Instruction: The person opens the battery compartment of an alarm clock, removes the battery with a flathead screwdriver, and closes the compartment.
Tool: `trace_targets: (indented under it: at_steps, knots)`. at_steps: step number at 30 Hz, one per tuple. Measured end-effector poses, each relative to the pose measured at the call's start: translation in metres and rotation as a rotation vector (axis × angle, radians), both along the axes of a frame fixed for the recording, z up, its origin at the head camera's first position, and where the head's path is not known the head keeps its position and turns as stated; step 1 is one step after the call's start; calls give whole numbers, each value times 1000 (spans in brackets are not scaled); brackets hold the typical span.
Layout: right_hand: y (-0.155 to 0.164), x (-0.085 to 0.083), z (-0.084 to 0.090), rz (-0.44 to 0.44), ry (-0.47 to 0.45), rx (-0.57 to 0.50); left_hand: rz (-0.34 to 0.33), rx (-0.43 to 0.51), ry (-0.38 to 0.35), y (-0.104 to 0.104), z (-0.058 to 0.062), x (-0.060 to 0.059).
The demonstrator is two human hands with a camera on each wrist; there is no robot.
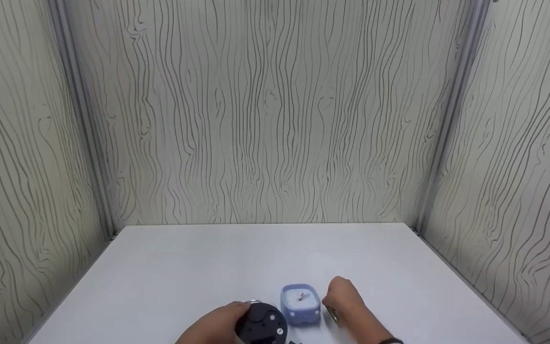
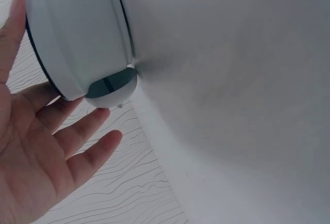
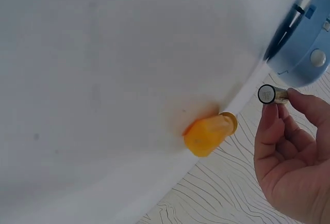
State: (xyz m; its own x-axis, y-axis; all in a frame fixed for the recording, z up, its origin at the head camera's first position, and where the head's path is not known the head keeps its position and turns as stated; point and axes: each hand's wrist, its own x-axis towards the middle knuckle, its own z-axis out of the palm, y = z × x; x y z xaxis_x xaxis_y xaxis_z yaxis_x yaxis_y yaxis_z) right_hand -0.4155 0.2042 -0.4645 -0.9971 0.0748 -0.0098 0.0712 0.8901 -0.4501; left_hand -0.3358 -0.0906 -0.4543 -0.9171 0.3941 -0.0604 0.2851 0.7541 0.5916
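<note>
Cut off at frame bottom: round black-backed white clock point(image 1: 261, 325), steadied by left hand point(image 1: 215, 325), fingers spread. Right hand point(image 1: 344, 301) pinching small metal battery point(image 3: 272, 94) beside blue square clock point(image 1: 300, 303) on white table point(image 1: 184, 267).

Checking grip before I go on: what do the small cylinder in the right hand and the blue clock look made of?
The small cylinder looks like metal: shiny, brassy side and a flat silvery end that reflects light, possibly a battery. The blue clock looks like moulded plastic: smooth, matte, rounded corners, even colour. The right hand pinches the cylinder at its fingertips.
</note>
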Motion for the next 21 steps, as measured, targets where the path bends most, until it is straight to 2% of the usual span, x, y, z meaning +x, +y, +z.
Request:
trace_targets:
  at_steps: [7, 15, 21]
  knots:
    - [-5, 0, -7, 15, -19, 104, -2, 14, -11, -1, 0, -1]
    - [-7, 0, -10, 15, -56, 118, -19, 14, 16, 0, 0, -2]
    - [-7, -7, -16, 0, -81, 128, -11, 49, 1, 1, 1, -1]
